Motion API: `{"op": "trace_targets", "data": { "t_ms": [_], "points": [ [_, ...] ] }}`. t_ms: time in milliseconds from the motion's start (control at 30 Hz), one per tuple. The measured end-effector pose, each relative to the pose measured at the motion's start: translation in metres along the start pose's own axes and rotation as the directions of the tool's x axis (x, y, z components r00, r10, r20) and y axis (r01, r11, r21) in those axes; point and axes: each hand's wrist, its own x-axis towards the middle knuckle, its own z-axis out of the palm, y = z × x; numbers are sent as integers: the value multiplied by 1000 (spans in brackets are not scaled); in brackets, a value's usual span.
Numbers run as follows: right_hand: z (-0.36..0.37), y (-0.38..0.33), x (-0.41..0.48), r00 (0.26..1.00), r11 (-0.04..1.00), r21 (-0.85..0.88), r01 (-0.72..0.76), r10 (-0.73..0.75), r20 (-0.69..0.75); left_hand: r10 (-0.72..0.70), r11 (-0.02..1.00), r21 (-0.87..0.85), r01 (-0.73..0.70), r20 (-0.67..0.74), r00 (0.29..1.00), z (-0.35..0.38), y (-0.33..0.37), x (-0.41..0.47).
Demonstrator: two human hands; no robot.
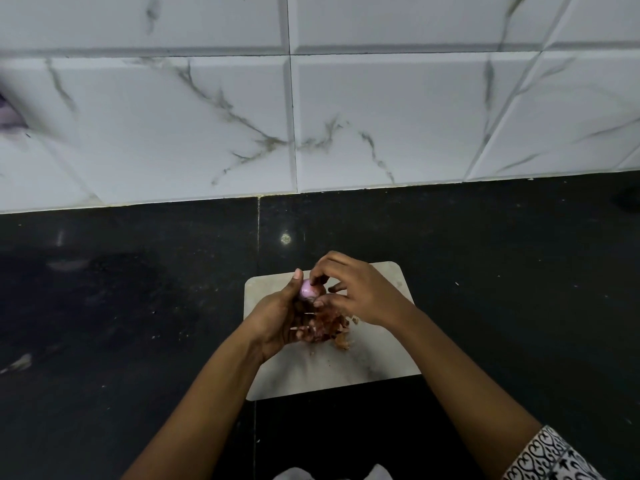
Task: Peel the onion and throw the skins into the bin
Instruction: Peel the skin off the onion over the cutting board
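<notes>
A small pale purple onion is held above a light cutting board. My left hand grips it from the left, thumb up along its side. My right hand is at the onion's right, its fingertips pinching at the top of the onion. A heap of reddish-brown onion skins lies on the board just below both hands, partly hidden by my left fingers. No bin is in view.
The board lies on a black stone counter. White marble-patterned wall tiles rise behind it. A white object shows at the bottom edge, and a dark shape sits at the far right.
</notes>
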Motion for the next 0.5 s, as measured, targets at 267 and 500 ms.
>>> {"op": "trace_targets", "data": {
  "t_ms": [267,500],
  "points": [
    [-4,4,2,994,999,24,-30,28,106,-24,992,120,30,-53,998,4,0,-1],
    [-9,6,-2,990,973,186,-135,126,58,-44,993,110,51,-63,997,2,1,-1]
  ]
}}
